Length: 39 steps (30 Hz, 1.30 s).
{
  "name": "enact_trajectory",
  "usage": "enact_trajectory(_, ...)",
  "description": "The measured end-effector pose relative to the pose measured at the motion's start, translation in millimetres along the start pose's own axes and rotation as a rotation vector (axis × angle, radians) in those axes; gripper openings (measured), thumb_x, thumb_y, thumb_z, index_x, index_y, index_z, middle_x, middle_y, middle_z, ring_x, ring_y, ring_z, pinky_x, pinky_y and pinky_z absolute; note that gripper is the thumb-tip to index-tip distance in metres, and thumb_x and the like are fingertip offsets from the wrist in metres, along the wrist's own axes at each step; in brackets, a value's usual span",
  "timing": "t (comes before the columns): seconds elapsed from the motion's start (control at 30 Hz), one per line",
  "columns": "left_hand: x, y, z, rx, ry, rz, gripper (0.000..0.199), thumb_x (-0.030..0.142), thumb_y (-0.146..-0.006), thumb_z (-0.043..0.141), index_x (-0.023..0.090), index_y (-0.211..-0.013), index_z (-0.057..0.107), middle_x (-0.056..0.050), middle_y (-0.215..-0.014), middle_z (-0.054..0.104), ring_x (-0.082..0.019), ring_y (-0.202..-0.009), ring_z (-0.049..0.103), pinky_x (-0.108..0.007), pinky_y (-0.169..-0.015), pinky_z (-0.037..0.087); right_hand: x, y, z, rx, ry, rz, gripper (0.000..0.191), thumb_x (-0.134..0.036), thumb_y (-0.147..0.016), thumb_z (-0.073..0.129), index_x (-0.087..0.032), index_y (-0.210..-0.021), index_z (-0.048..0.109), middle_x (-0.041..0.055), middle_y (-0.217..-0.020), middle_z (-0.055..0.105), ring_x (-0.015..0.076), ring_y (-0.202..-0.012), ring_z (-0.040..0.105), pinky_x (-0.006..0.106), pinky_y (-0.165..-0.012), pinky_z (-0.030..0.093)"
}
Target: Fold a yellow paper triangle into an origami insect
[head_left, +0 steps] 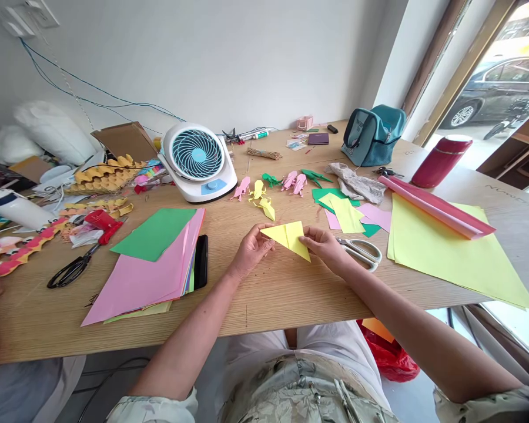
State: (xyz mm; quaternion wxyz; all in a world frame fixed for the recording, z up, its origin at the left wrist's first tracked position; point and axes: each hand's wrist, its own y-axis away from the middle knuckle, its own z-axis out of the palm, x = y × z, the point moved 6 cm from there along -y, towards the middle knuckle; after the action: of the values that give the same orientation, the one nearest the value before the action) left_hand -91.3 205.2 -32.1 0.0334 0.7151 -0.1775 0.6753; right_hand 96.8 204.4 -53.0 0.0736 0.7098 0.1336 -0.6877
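Note:
A yellow sheet of paper folded into a triangle [287, 237] is held between my two hands, just above the wooden table. My left hand [254, 249] pinches its left point between thumb and fingers. At the right edge, my right hand [324, 244] grips the paper the same way. Scissors with pale handles [364, 252] lie beside my right wrist, their blades partly hidden by the hand. Beyond the triangle sit yellow folded-paper figures [264, 207], with pink ones [294, 183] and green ones [316, 177] around them.
Coloured sheets [152, 279] and a black phone [201, 261] lie to the left, near black scissors [74, 269]. A white fan [198, 161] stands behind. Yellow sheets [452, 252], paper scraps [347, 215], a red flask [442, 161] and a teal bag [374, 135] occupy the right.

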Motion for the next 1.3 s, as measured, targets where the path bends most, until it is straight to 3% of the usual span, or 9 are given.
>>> enact_trajectory(0.17, -1, 0, -3.0, 0.054, 0.003, 0.022, 0.038, 0.041, -0.084, 0.069, 0.017, -0.111, 0.06, 0.001, -0.076, 0.061, -0.01, -0.066, 0.057, -0.02, -0.054, 0.042, -3, 4, 10, -0.074, -0.022, -0.042, 0.05, -0.053, -0.083, 0.064, -0.022, -0.122, 0.06, 0.0058, -0.09, 0.073, 0.0189, -0.077, 0.067, 0.034, -0.071, 0.055)
enact_trajectory(0.33, 0, 1, -3.6, 0.062, -0.002, 0.018, 0.034, 0.036, -0.086, 0.065, 0.016, -0.113, 0.06, 0.003, -0.071, 0.058, -0.009, -0.061, 0.054, -0.02, -0.056, 0.042, -11, 6, 3, -0.019, 0.087, -0.156, 0.063, -0.04, -0.086, 0.065, -0.025, -0.143, 0.042, 0.008, -0.113, 0.067, 0.0191, -0.095, 0.065, 0.035, -0.083, 0.054)
enact_trajectory(0.53, 1, 3, 2.3, 0.008, -0.036, 0.018, 0.028, 0.033, -0.087, 0.063, 0.016, -0.11, 0.061, 0.004, -0.067, 0.055, -0.01, -0.06, 0.052, -0.021, -0.059, 0.043, -26, 12, 2, -0.007, 0.344, -0.253, 0.032, -0.033, -0.091, 0.058, -0.022, -0.121, 0.059, 0.0104, -0.12, 0.064, 0.0217, -0.103, 0.065, 0.034, -0.079, 0.053)
enact_trajectory(0.93, 1, 2, 6.4, -0.019, -0.088, 0.043, 0.02, 0.03, -0.084, 0.064, 0.015, -0.098, 0.065, 0.001, -0.072, 0.061, -0.01, -0.064, 0.053, -0.022, -0.063, 0.044, -24, 13, -1, -0.012, 0.536, -0.281, 0.024, -0.035, -0.092, 0.058, -0.019, -0.107, 0.069, 0.0071, -0.099, 0.069, 0.017, -0.08, 0.06, 0.031, -0.069, 0.047)
enact_trajectory(1.1, 0, 4, 6.6, -0.008, -0.036, 0.041, 0.025, 0.036, -0.085, 0.064, 0.015, -0.099, 0.065, 0.0, -0.076, 0.061, -0.011, -0.066, 0.054, -0.023, -0.064, 0.045, -12, 9, -1, -0.052, 0.353, -0.156, 0.038, -0.047, -0.091, 0.06, -0.021, -0.119, 0.064, 0.009, -0.112, 0.07, 0.0227, -0.096, 0.063, 0.034, -0.076, 0.05)
enact_trajectory(1.2, 1, 4, 5.1, 0.007, 0.002, 0.043, 0.028, 0.039, -0.086, 0.064, 0.016, -0.101, 0.064, 0.001, -0.074, 0.058, -0.011, -0.066, 0.053, -0.023, -0.065, 0.044, -5, 8, 5, -0.149, 0.213, -0.072, 0.037, -0.053, -0.088, 0.063, -0.02, -0.105, 0.069, 0.0062, -0.098, 0.072, 0.0216, -0.086, 0.063, 0.032, -0.072, 0.049)
enact_trajectory(1.3, 3, 3, 4.5, 0.003, 0.031, 0.045, 0.033, 0.043, -0.086, 0.066, 0.017, -0.107, 0.063, 0.003, -0.071, 0.054, -0.01, -0.065, 0.052, -0.022, -0.064, 0.043, -1, 5, 5, -0.159, 0.155, -0.044, 0.038, -0.056, -0.084, 0.066, -0.019, -0.091, 0.07, 0.0033, -0.085, 0.07, 0.0183, -0.076, 0.06, 0.029, -0.067, 0.046)
